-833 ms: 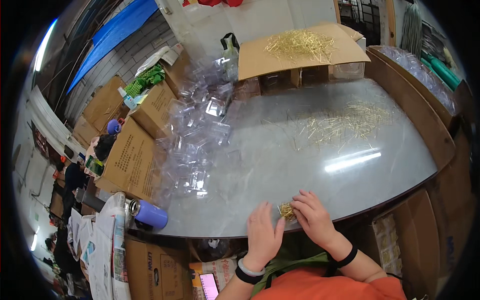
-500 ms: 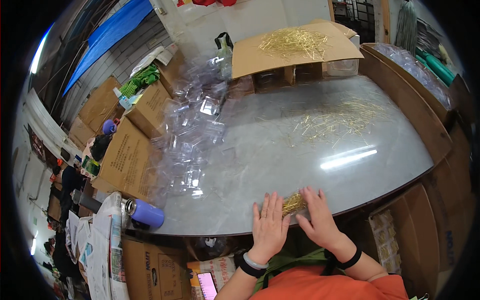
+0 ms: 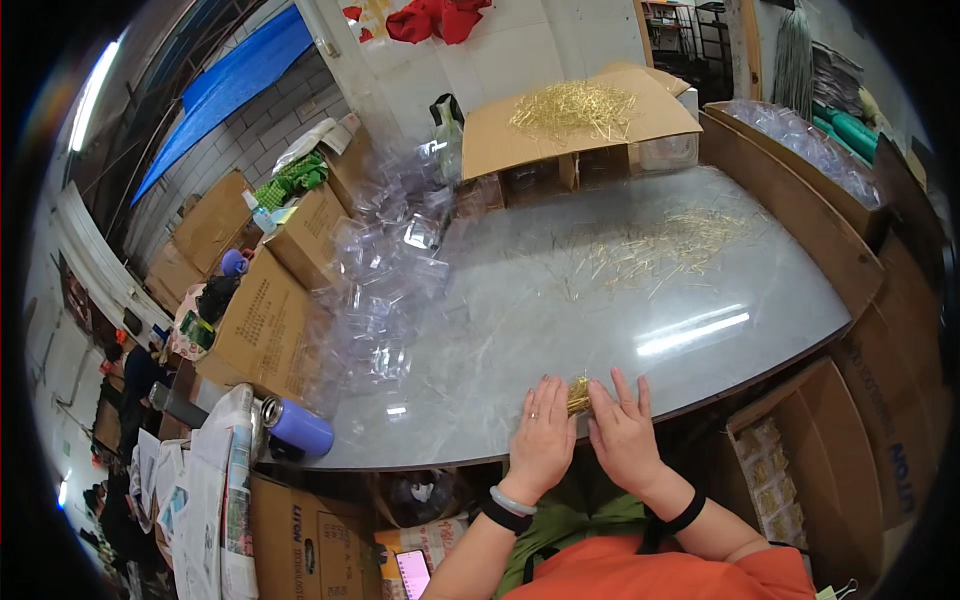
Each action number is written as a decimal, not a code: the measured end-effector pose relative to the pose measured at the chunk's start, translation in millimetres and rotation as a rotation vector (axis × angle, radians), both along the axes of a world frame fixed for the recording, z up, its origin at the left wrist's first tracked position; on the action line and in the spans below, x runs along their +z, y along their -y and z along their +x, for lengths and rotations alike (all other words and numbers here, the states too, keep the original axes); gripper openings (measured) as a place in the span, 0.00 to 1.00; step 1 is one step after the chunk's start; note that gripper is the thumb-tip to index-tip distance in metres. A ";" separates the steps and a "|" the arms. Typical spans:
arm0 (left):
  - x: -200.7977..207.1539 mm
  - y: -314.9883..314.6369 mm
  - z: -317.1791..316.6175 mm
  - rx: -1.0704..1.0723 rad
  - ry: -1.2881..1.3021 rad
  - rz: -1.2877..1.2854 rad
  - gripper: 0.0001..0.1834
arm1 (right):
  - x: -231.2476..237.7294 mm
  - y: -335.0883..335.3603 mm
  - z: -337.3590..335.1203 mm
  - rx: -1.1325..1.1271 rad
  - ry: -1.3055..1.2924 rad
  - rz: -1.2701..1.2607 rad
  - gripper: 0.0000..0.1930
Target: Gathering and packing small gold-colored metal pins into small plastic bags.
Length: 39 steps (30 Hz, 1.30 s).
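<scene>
At the near edge of the table, a small bundle of thin gold-coloured metal pins (image 3: 578, 395) lies between my two hands. My left hand (image 3: 543, 440) rests flat at its left side, fingers stretched out and together. My right hand (image 3: 623, 440) lies against the right side, fingers extended and slightly apart. The lower part of the bundle is hidden by my hands. Farther off on the grey table (image 3: 520, 350), more of these pins lie in a loose scatter (image 3: 665, 245). A larger heap (image 3: 575, 108) sits on a raised cardboard sheet (image 3: 490, 140) at the back.
Clear plastic cases (image 3: 390, 275) are piled along the table's left side, beside cardboard boxes (image 3: 260, 320). A purple flask (image 3: 302, 428) lies at the near left corner. An open carton (image 3: 850, 440) with filled packs stands below right. A phone (image 3: 412, 572) lies below the table edge.
My hands have drawn closer together, narrowing the bundle of pins between them. The right hand has turned more upright. The whole view has shifted slightly.
</scene>
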<state>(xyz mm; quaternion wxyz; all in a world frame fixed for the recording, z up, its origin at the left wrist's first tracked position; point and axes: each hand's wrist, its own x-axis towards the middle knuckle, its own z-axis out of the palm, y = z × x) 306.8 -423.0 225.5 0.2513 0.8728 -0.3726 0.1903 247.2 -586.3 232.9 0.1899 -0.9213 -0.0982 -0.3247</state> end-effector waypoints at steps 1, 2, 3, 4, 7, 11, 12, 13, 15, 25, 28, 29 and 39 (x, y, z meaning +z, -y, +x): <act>-1.0 1.1 -0.7 0.011 0.023 -0.005 0.30 | -1.3 -4.0 -0.5 0.005 0.006 0.003 0.28; -2.1 1.9 -1.0 0.022 0.046 -0.011 0.29 | -3.3 -6.9 -0.1 0.010 0.012 0.006 0.28; -3.3 2.3 -1.3 0.033 0.069 -0.017 0.29 | -6.8 -6.5 2.2 0.044 -0.013 0.114 0.28; -3.6 2.5 -1.8 0.047 0.078 -0.007 0.28 | -9.5 -3.0 7.6 0.080 -0.034 0.218 0.28; -4.5 2.3 -3.0 0.085 0.095 0.012 0.27 | -5.0 10.3 34.5 0.187 -0.094 0.465 0.27; -3.1 7.3 -3.7 0.113 0.074 0.004 0.26 | 0.8 17.9 51.9 0.175 -0.112 0.298 0.25; -1.3 8.3 -3.6 0.119 0.067 -0.001 0.26 | 1.3 18.8 51.9 0.162 -0.092 0.223 0.24; -3.0 7.4 -4.3 0.119 0.063 -0.006 0.26 | -1.5 17.9 49.3 0.171 -0.054 0.179 0.23; -4.9 6.4 -2.9 0.119 0.057 -0.017 0.26 | -5.3 17.9 47.2 0.190 0.025 0.091 0.22; -1.6 6.0 -8.1 0.114 0.044 0.042 0.27 | 22.4 53.8 86.8 0.457 -0.151 0.081 0.11; -0.5 7.5 -7.8 0.120 0.048 0.030 0.27 | 26.8 59.7 88.4 0.492 -0.237 0.083 0.08; -0.5 7.1 -8.2 0.122 0.045 0.027 0.27 | 28.9 58.6 86.5 0.496 -0.225 0.095 0.06; 2.5 4.8 -6.7 0.118 0.033 -0.002 0.26 | 37.0 66.5 89.8 0.541 -0.376 0.131 0.06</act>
